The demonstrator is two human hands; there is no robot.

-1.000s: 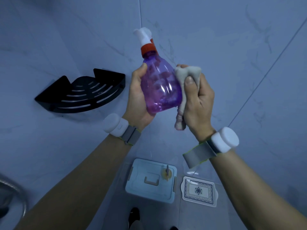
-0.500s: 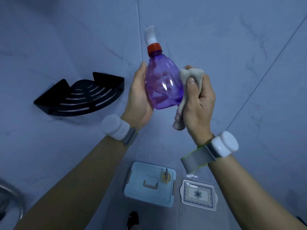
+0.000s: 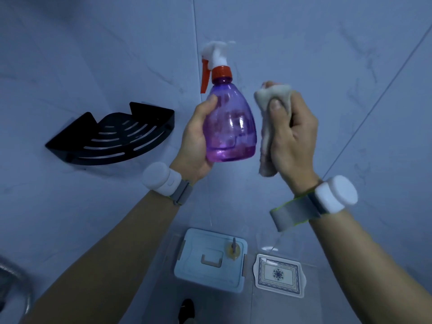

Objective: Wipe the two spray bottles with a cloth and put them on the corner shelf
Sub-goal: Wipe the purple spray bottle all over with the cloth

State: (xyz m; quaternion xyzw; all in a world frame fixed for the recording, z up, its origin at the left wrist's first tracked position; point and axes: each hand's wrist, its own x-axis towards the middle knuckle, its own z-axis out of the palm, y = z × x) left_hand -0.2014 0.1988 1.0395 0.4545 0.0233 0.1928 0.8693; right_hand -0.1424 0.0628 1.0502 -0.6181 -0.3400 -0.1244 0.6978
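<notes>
My left hand (image 3: 195,141) grips a clear purple spray bottle (image 3: 230,127) by its body and holds it upright. Its collar and trigger are orange and its nozzle is white. My right hand (image 3: 292,134) is closed around a bunched pale cloth (image 3: 268,127), held a small gap to the right of the bottle and not touching it. The black slotted corner shelf (image 3: 112,136) hangs on the tiled wall to the left of the bottle, with nothing on it. A second, small bottle (image 3: 233,250) stands on the box lid on the floor below.
On the floor below sit a light blue lidded box (image 3: 205,270) and, to its right, a white patterned tray (image 3: 279,274). A metal hose (image 3: 14,288) curves in at the lower left. Tiled walls meet in a corner behind the bottle.
The cloth has come off the bottle's right side and my right hand has moved slightly right. My left hand has turned the bottle upright, its trigger now facing left.
</notes>
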